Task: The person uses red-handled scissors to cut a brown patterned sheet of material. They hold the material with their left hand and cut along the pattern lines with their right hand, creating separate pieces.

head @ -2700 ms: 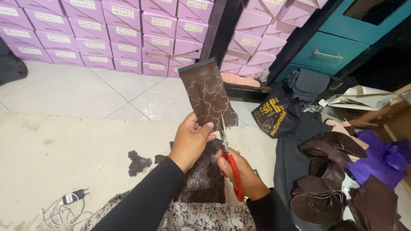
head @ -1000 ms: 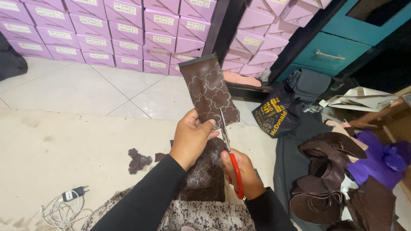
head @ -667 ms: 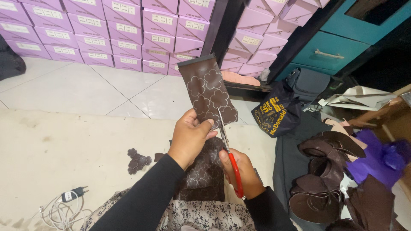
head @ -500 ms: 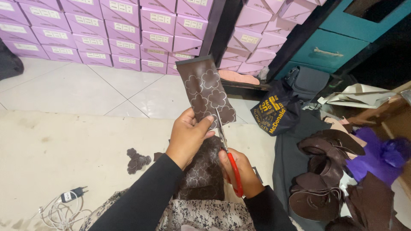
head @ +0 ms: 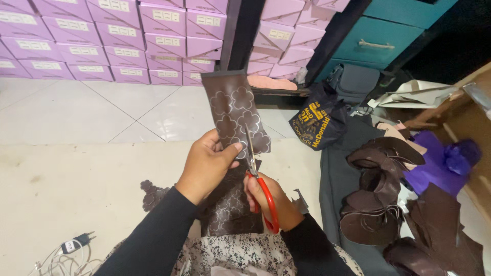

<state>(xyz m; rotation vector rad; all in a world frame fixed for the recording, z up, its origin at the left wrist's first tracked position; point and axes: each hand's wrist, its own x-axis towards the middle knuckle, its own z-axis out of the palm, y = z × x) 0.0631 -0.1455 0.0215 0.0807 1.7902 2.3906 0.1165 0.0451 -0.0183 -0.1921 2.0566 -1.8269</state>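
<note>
My left hand (head: 207,164) pinches the brown flower-marked leather strip (head: 234,110) upright and taut ahead of me, so my right hand (head: 268,197), closed on the red-handled scissors (head: 258,176), can follow the outlines.

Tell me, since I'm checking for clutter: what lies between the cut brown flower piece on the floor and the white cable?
Bare cream floor mat only, between the flower piece and the cable, in the head view.

Evenly and softly lit from above, bright on the pale floor (head: 66,174) with a faint sheen on the tiles (head: 153,110) — dim and murky toward the upper right corner, shadows soft, focus sharp at centre, slight wide-angle bending at the edges.
</note>
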